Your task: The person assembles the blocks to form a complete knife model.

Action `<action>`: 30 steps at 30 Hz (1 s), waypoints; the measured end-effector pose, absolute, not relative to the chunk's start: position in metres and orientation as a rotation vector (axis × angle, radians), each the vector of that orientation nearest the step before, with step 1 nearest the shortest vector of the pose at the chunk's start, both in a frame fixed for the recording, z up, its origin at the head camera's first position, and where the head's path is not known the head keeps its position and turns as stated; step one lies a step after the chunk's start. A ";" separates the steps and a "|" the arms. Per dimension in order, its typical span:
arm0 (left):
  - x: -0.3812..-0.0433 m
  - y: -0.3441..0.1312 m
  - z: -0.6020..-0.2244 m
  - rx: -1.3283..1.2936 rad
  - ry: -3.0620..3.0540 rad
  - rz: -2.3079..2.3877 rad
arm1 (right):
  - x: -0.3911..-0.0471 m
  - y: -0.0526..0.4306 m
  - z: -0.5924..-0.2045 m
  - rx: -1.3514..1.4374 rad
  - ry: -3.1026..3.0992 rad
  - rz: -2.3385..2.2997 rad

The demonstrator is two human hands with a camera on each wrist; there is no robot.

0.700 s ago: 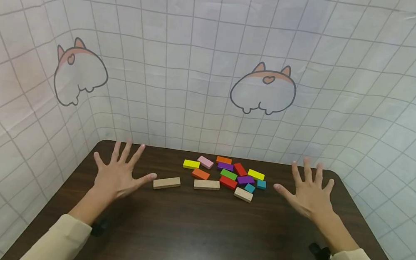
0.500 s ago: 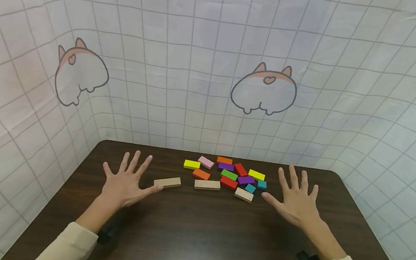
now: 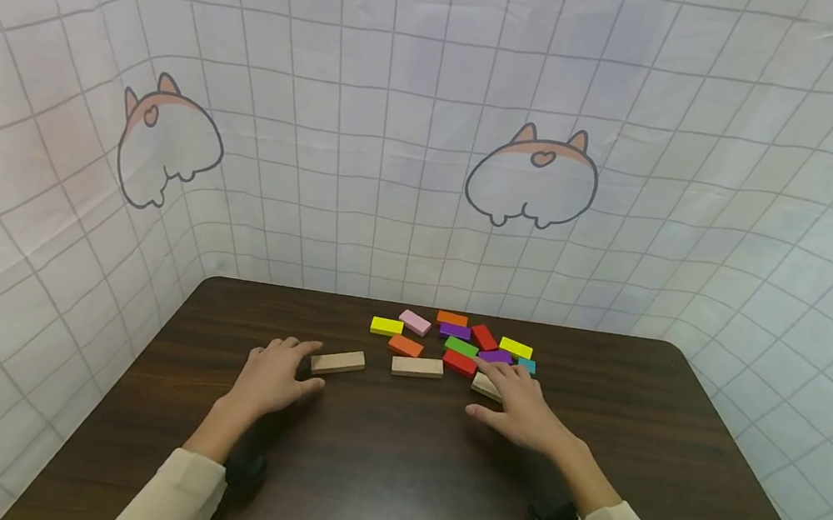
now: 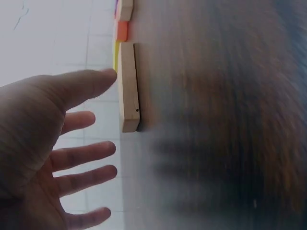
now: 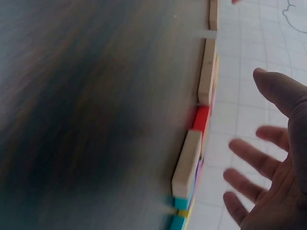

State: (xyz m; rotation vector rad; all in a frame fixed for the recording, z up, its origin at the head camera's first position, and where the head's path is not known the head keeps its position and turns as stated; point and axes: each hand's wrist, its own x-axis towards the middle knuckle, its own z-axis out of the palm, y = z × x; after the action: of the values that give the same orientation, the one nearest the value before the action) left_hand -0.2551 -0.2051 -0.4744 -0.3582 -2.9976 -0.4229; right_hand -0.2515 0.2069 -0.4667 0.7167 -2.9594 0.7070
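Just left of a plain wooden block (image 3: 338, 362), my left hand (image 3: 271, 376) hovers with its fingers apart and nothing in them. In the left wrist view the thumb appears beside that block; whether they touch I cannot tell. My right hand (image 3: 522, 412) reaches over the right end of another wooden block (image 3: 485, 386), hiding part of it and one teal block. It holds nothing; in the right wrist view its fingers are spread apart from the blocks. Between the hands lies a third wooden block (image 3: 417, 367), with a red block (image 3: 460, 364) at its right.
Behind the wooden blocks is a loose cluster of coloured ones: yellow (image 3: 387, 327), pink (image 3: 415, 323), orange (image 3: 405, 346), green (image 3: 462, 347), purple (image 3: 495, 356) and others. They lie on a dark wooden table (image 3: 379, 491). A gridded cloth (image 3: 351, 162) hangs behind and at the sides.
Both hands have come inward from the table's sides and lowered toward the blocks, their fingers less widely spread. The right hand now covers a teal block. The blocks have not moved.
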 end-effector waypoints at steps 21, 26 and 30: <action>-0.288 -0.214 -0.489 -0.296 -2.979 -1.010 | -0.315 0.155 -0.480 0.814 -2.974 0.975; -0.292 -0.215 -0.492 -0.267 -2.999 -1.033 | -0.322 0.148 -0.478 0.798 -3.029 0.872; -0.294 -0.216 -0.494 -0.267 -3.003 -1.064 | -0.326 0.143 -0.475 0.803 -3.066 0.803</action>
State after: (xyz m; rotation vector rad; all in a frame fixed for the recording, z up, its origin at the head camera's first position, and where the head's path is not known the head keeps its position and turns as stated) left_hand -0.2940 -0.2165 -0.4941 -0.2673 -3.0034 -1.0640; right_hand -0.3261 0.1433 -0.4751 0.8025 -3.0661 0.8025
